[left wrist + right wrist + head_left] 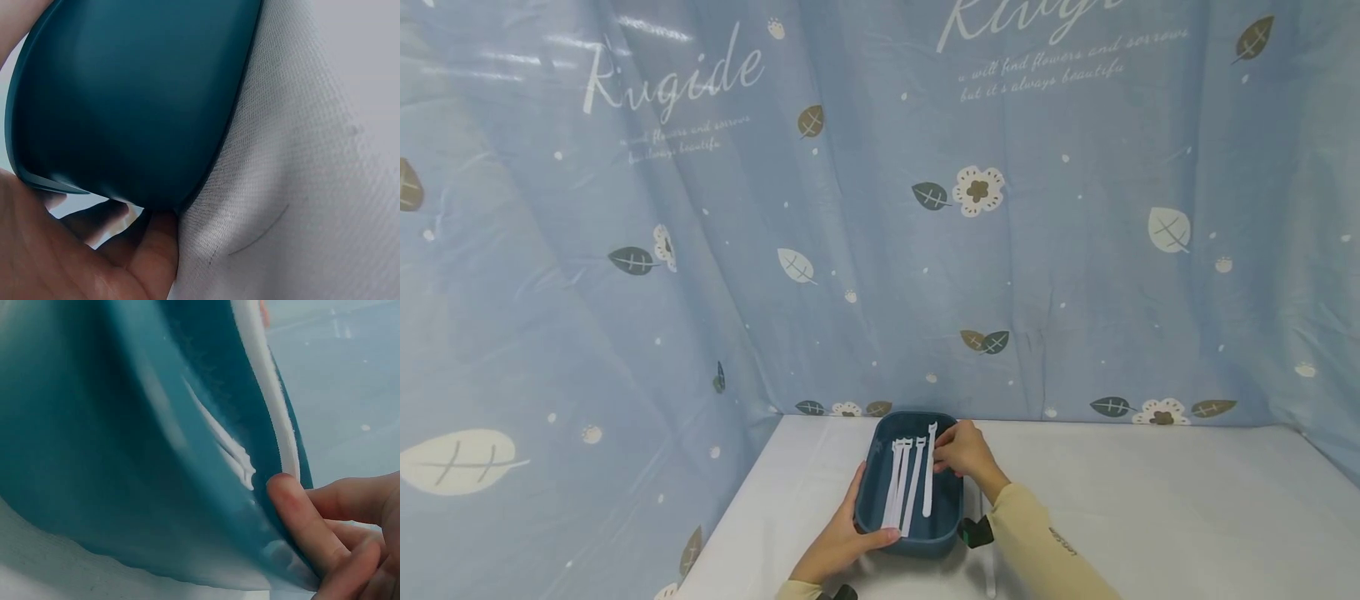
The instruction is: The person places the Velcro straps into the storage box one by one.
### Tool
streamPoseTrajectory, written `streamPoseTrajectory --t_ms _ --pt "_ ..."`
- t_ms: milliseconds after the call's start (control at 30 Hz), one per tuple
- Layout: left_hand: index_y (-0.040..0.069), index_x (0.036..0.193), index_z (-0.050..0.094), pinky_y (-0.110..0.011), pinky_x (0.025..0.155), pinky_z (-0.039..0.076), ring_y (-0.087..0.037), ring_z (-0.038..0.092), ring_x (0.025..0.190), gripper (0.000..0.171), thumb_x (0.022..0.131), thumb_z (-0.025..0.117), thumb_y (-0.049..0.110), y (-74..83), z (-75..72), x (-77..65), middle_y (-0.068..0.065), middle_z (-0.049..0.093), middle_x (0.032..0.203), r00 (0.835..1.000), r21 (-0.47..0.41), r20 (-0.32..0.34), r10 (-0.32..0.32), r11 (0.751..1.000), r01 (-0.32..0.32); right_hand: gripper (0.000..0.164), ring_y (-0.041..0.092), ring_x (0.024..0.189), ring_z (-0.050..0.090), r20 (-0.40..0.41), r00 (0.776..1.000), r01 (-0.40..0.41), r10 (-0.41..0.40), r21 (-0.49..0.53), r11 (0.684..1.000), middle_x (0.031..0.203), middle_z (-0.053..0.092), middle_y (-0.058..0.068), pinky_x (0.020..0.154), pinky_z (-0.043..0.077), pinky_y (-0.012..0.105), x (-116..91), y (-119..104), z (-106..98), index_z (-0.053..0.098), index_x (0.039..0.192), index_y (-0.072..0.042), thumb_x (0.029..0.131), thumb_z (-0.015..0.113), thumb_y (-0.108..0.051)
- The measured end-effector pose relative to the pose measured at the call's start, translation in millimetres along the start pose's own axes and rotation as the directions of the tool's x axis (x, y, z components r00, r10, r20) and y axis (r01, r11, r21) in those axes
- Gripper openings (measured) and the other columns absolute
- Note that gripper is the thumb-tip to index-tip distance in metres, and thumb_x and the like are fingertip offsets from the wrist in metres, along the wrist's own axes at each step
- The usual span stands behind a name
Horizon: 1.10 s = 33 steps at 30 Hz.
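Observation:
A dark teal plastic bin [921, 547] stands on the table near the curtain. My left hand [838, 537] grips its near left corner, thumb over the rim; the left wrist view has that hand [75, 250] against the bin's outer wall [144, 94]. Several white hook-and-loop cable ties [900, 487] lie lengthwise inside, slotted heads away from me. At the bin's right side, my right hand [966, 452] pinches one separate white cable tie [929, 475] over the bin. The right wrist view places thumb and forefinger at that tie's edge [284, 434]; the other fingertips are partly hidden.
Another white strip [990, 575] lies on the white tabletop [1150, 517], partly under my right forearm. A blue patterned curtain [880, 250] hangs behind the table and along its left side. A dark wrist camera [976, 532] sits close to the bin's right wall.

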<state>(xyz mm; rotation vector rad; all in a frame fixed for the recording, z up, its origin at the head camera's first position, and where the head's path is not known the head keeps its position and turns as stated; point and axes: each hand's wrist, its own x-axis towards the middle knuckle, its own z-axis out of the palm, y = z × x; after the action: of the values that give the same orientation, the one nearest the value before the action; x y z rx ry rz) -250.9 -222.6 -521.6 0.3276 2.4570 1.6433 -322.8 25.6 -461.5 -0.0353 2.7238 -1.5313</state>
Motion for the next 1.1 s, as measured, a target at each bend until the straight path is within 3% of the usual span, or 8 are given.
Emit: streamPoseTrajectory --t_ms 167,433,667,900,1100 --pt "0.028 0.168 -0.002 -0.074 0.121 0.022 -0.043 0.022 0.157 0.121 0.084 0.085 0.04 0.6 0.5 -0.4 -0.014 0.011 0.175 1.0 -0.01 0.005 0.003 1.0 -0.003 0.013 0.017 0.063 0.076 -0.012 1.0 0.023 -0.023 0.001 1.0 0.071 0.077 0.007 0.058 0.055 0.032 -0.9 -1.4 0.9 0.077 0.098 0.006 0.088 0.074 -0.002" --pt "0.023 0.168 -0.002 -0.074 0.121 0.022 -0.043 0.021 0.157 0.123 0.084 0.085 0.04 1.5 0.7 -0.9 -0.013 0.011 0.175 1.0 -0.002 0.0 -0.004 1.0 0.004 0.013 0.017 0.061 0.074 -0.03 0.999 0.013 -0.013 -0.024 1.0 0.075 0.077 0.009 0.083 0.061 0.044 -1.7 -3.2 3.5 0.077 0.096 0.006 0.087 0.076 -0.002" --pt "0.021 0.168 -0.002 -0.075 0.12 0.021 -0.044 0.02 0.158 0.124 0.083 0.086 0.04 0.4 0.8 0.0 -0.014 0.011 0.175 1.0 0.008 -0.006 -0.014 1.0 0.014 0.013 0.015 0.063 0.073 -0.056 0.998 0.018 -0.023 -0.093 0.995 0.07 0.076 0.005 0.08 0.059 0.046 -0.4 0.0 6.3 0.079 0.096 0.002 0.087 0.078 -0.007" --pt "0.021 0.168 -0.002 -0.075 0.12 0.022 -0.044 0.021 0.157 0.123 0.084 0.085 0.04 0.7 0.7 0.0 -0.014 0.011 0.175 1.0 0.007 -0.004 -0.01 1.0 0.01 0.016 0.017 0.065 0.075 -0.054 0.998 0.018 -0.022 -0.088 0.996 0.072 0.077 0.006 0.086 0.059 0.052 -3.1 -1.7 5.6 0.078 0.098 0.003 0.086 0.079 -0.008" --pt "0.024 0.168 -0.003 -0.075 0.12 0.022 -0.044 0.02 0.158 0.124 0.083 0.086 0.042 2.9 0.4 -0.4 -0.014 0.011 0.175 1.0 0.019 -0.004 -0.023 1.0 0.023 0.012 0.017 0.068 0.074 -0.075 0.997 0.006 -0.014 -0.1 0.995 0.063 0.074 0.003 0.076 0.057 0.046 -4.8 -4.5 4.0 0.079 0.092 0.001 0.084 0.08 -0.007"
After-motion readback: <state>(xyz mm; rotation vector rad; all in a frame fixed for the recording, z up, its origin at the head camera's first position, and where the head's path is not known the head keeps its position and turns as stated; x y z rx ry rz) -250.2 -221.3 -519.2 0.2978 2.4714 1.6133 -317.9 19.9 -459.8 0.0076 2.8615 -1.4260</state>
